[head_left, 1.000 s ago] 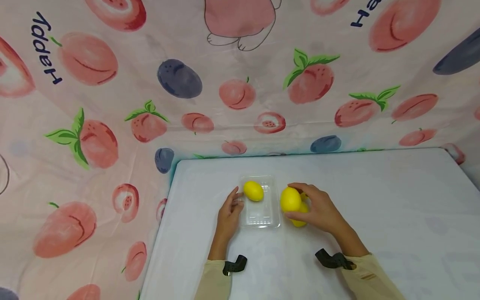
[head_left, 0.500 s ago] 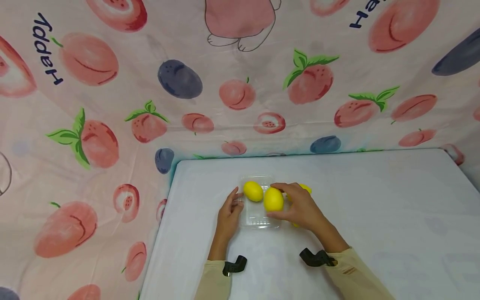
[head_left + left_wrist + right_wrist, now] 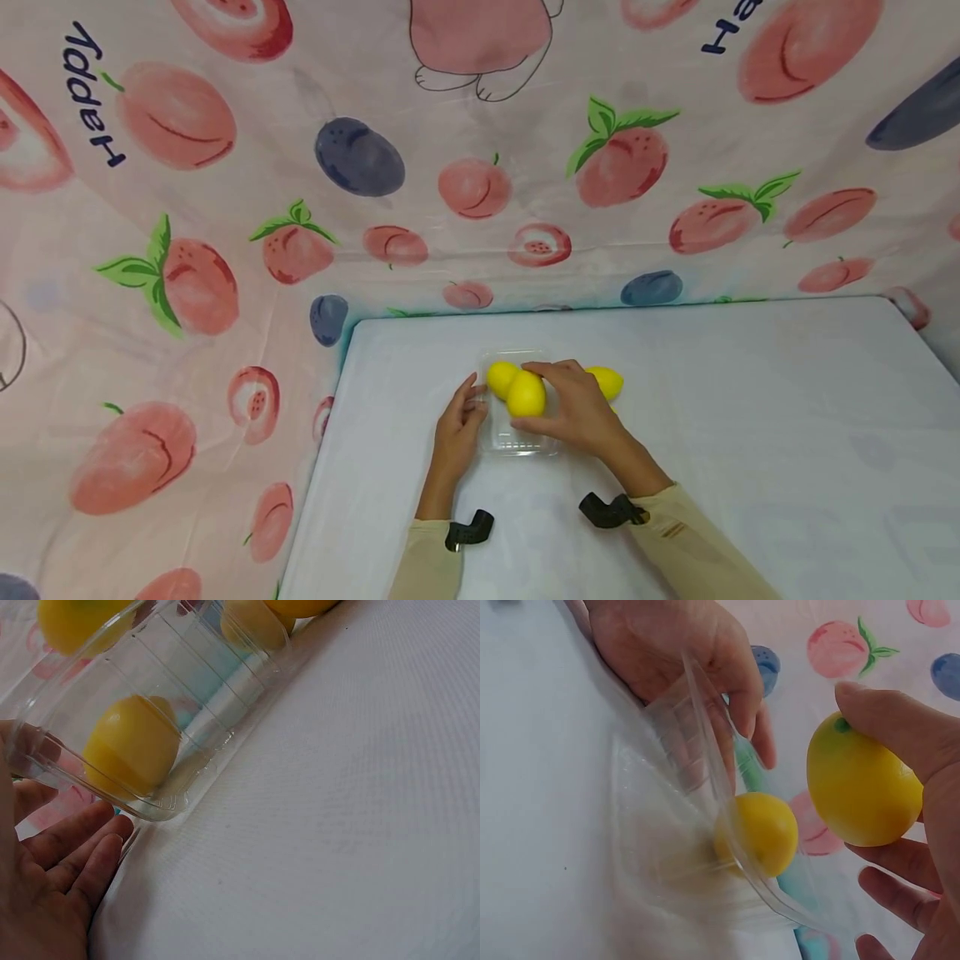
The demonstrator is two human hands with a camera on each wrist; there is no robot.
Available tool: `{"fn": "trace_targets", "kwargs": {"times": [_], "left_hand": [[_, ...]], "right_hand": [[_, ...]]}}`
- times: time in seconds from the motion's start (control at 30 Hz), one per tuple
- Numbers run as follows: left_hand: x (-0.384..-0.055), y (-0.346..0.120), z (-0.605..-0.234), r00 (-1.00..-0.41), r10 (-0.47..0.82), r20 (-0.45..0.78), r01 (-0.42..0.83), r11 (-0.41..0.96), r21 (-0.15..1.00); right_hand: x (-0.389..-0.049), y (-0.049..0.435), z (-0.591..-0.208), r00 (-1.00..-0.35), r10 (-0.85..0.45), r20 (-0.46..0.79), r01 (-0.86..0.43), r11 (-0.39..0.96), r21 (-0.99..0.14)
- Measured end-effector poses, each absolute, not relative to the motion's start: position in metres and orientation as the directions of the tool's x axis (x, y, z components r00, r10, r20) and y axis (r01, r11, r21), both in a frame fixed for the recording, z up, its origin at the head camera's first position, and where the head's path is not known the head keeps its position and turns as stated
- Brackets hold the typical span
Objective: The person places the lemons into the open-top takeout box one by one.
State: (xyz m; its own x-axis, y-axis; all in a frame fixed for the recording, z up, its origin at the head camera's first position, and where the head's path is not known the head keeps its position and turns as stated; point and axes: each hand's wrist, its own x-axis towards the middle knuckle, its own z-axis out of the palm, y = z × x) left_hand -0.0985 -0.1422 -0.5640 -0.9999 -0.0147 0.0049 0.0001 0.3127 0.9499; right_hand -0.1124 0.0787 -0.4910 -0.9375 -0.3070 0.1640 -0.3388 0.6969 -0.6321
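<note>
My right hand (image 3: 581, 412) pinches a yellow lemon (image 3: 527, 394) between thumb and fingers, above the clear plastic container (image 3: 517, 443). In the right wrist view the held lemon (image 3: 862, 784) shows a green spot at one end, above the container's rim. Another lemon (image 3: 135, 750) lies inside the container, at its far left in the head view, partly overlapped there by the held one. My left hand (image 3: 456, 435) stays at the container's left side. In the left wrist view its fingers (image 3: 97, 862) are loosely extended, right at the container's wall.
More lemons (image 3: 607, 383) lie on the white table (image 3: 750, 433) just right of the container, partly hidden behind my right hand. A fruit-print cloth (image 3: 480, 242) hangs behind the table and along its left side.
My right hand has carried the lemon leftward from beside the container to over it, uncovering part of the lemons on the table. My left hand has stayed in place.
</note>
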Motion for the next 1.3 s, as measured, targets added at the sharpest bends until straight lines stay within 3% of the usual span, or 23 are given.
{"fn": "trace_targets", "kwargs": {"times": [0.93, 1.3], "left_hand": [[-0.101, -0.139, -0.565, -0.999, -0.028, 0.024, 0.014, 0.305, 0.952], [-0.101, -0.137, -0.563, -0.999, -0.034, 0.027, 0.016, 0.307, 0.952]], "right_hand": [[-0.118, 0.06, -0.508, -0.935, -0.315, 0.161, -0.353, 0.842, -0.408], [-0.119, 0.056, -0.511, -0.946, -0.302, 0.119, -0.324, 0.867, -0.379]]}}
